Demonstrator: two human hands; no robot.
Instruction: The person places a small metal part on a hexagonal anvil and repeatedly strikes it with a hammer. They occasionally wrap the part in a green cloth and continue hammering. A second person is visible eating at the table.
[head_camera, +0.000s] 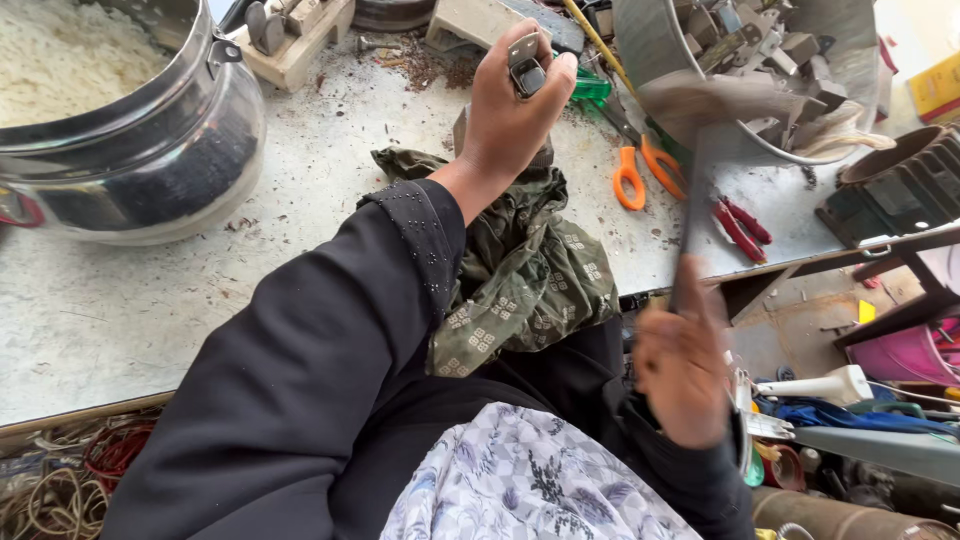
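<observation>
Left hand (510, 115) pinching a small hinged grey metal clasp (525, 66) above the crumpled olive patterned cloth (525, 265). Right hand (683, 362), blurred, closed around the handle of a dark, probably metal hammer (715, 100) raised right of that cloth. Orange-handled scissors (640, 172) just right of the cloth; large shiny steel pot (150, 150) well left.

Hammer raised beside the olive cloth

My left hand (510, 110) pinches a small metal clasp (525, 65) just above the olive cloth (520, 270) on the worktable (120, 300). My right hand (682, 365), right of the cloth, grips a blurred hammer (700, 110). Orange-handled scissors (640, 170) lie right of the cloth; a steel pot (150, 150) sits well left, holding what may be shavings.
</observation>
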